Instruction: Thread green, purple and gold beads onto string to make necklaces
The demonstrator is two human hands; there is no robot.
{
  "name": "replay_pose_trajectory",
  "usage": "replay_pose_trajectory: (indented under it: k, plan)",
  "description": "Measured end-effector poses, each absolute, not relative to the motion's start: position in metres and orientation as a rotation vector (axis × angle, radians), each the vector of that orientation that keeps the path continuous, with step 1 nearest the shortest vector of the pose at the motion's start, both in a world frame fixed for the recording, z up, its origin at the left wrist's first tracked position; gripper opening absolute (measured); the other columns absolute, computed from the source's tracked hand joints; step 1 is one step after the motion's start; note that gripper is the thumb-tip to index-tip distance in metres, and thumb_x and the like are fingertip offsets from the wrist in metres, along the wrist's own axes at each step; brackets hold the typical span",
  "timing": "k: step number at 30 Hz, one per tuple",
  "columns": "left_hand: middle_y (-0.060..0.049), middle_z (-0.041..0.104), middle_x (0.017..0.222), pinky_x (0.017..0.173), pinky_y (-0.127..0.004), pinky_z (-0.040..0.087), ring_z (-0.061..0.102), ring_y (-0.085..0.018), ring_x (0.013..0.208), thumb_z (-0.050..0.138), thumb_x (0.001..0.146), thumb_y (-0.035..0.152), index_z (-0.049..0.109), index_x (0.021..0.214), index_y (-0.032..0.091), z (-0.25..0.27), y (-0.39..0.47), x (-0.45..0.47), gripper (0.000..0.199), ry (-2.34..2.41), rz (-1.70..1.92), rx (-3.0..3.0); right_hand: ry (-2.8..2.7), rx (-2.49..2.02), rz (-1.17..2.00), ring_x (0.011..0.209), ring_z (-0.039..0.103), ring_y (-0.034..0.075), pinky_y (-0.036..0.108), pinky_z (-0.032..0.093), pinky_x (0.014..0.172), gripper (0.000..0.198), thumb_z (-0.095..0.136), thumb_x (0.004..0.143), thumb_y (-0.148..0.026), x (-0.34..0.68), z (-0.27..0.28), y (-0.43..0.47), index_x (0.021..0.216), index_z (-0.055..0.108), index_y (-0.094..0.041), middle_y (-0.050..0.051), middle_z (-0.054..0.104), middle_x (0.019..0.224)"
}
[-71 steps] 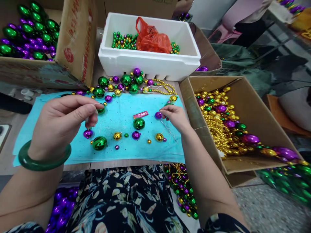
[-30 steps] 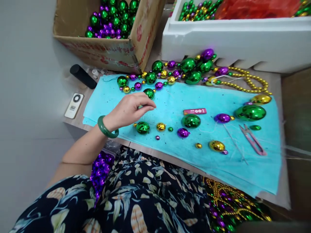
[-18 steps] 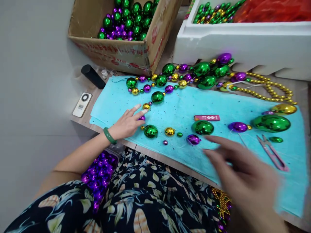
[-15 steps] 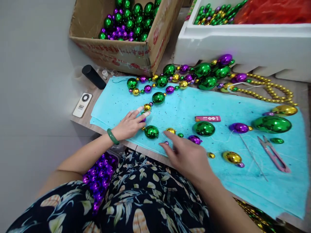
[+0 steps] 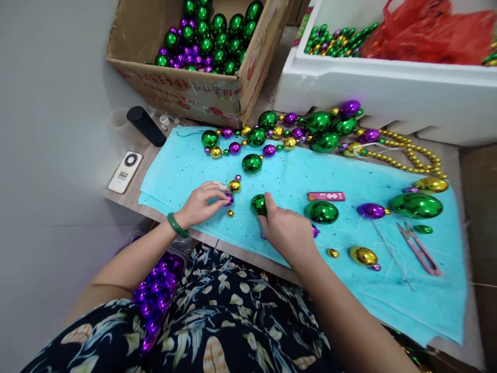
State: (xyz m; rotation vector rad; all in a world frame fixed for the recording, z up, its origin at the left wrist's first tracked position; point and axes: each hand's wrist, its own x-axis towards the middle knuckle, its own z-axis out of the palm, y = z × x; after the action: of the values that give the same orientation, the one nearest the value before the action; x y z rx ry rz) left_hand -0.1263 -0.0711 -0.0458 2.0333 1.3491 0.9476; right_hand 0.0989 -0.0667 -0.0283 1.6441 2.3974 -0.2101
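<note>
My left hand (image 5: 204, 204), wearing a green bangle, has its thumb and fingertips closed on a shiny purple bead (image 5: 229, 199). Just beyond that bead are a gold bead (image 5: 234, 186) and a tiny purple one; a small gold bead (image 5: 230, 213) lies on the near side. My right hand (image 5: 287, 228) has its thumb and index finger at a round green bead (image 5: 259, 205), gripping it low over the cloth; its other fingers are hidden. Under the right hand, another purple bead (image 5: 316, 231) partly shows. A larger green bead (image 5: 322, 212) lies to the right.
A blue cloth (image 5: 182, 171) covers the table. Pink thread snips (image 5: 421, 251), a needle-like rod (image 5: 394, 255) and a red packet (image 5: 326, 196) lie rightward. Strung beads (image 5: 318, 122) line the back, before a cardboard box (image 5: 174, 83) and white foam box (image 5: 373, 88). A phone (image 5: 125, 172) lies left.
My right hand has taken hold of the round green bead, which has moved right, away from the left-hand beads. My left fingers, earlier spread over the beads, now pinch the purple one. The view shifted slightly.
</note>
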Motion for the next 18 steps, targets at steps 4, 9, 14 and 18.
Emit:
replay_pose_trajectory:
  k: [4, 9, 14, 18]
  plan:
    - [-0.008, 0.072, 0.087, 0.087, -0.036, 0.050, 0.065, -0.018, 0.090, 0.065, 0.080, 0.029, 0.069, 0.079, 0.018, -0.038, -0.067, -0.116, 0.012, 1.359, 1.068, 1.562, 2.310, 1.767, -0.335, 0.073, 0.067, 0.026, 0.027, 0.039, 0.052, 0.058, 0.048, 0.089, -0.034, 0.111, -0.015, -0.056, 0.140, 0.038, -0.008, 0.014, 0.070, 0.078]
    - [-0.007, 0.071, 0.082, 0.066, -0.026, 0.053, 0.065, -0.014, 0.073, 0.072, 0.073, 0.031, 0.068, 0.078, 0.015, -0.028, -0.054, -0.106, 0.017, 1.342, 1.185, 1.224, 2.372, 1.854, -0.399, 0.085, 0.065, 0.024, 0.028, 0.042, 0.064, 0.028, 0.046, 0.086, -0.021, 0.132, 0.005, -0.046, 0.104, 0.065, -0.012, 0.013, 0.069, 0.094]
    - [-0.005, 0.069, 0.077, 0.054, -0.021, 0.050, 0.066, -0.014, 0.069, 0.075, 0.068, 0.031, 0.063, 0.077, 0.014, -0.014, -0.043, -0.104, 0.023, 1.209, 1.251, 0.924, 2.416, 1.772, -0.512, 0.078, 0.064, 0.021, 0.028, 0.043, 0.064, 0.027, 0.045, 0.083, -0.014, 0.149, 0.022, -0.036, 0.097, 0.069, -0.013, 0.011, 0.069, 0.094]
    - [-0.002, 0.066, 0.068, 0.050, -0.020, 0.048, 0.062, -0.009, 0.056, 0.078, 0.063, 0.030, 0.063, 0.075, 0.013, -0.010, -0.041, -0.113, 0.025, 1.211, 1.282, 0.802, 2.490, 1.592, -0.536, 0.086, 0.063, 0.019, 0.027, 0.045, 0.070, 0.037, 0.047, 0.077, -0.006, 0.153, 0.025, -0.033, 0.109, 0.066, -0.012, 0.012, 0.066, 0.105]
